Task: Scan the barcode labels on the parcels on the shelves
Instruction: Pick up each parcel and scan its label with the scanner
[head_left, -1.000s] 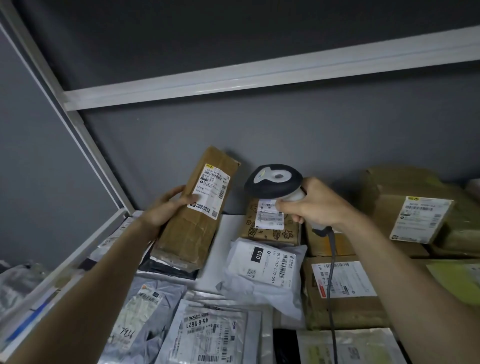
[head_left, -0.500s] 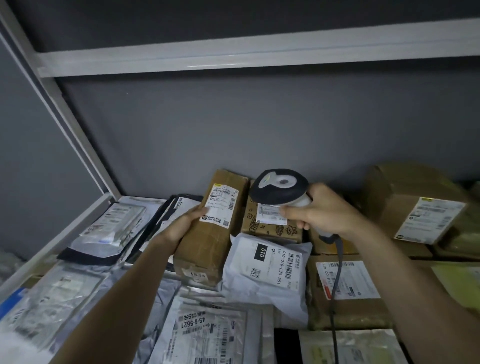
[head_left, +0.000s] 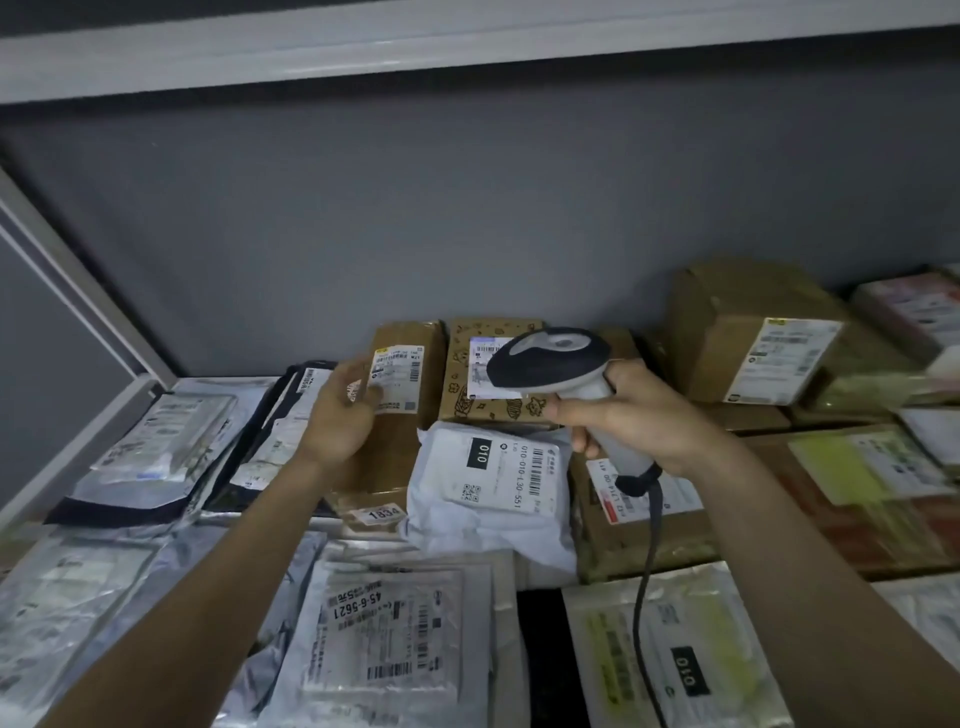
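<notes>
Head view: right hand (head_left: 639, 415) grips scanner (head_left: 550, 361) handle, head over the printed box's label (head_left: 485, 369). Left hand (head_left: 340, 410), fingers loose, has let go of the tall brown parcel (head_left: 400, 395), now lying flat just beyond its fingertips, label up.

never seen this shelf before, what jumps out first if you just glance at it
The barcode scanner at centre, gripped by the right hand, its head over the label of a patterned cardboard box at the back. Left of it, the left hand hovers, fingers loose, at a long brown parcel. In front lies a white mailer bag marked 010.
</notes>
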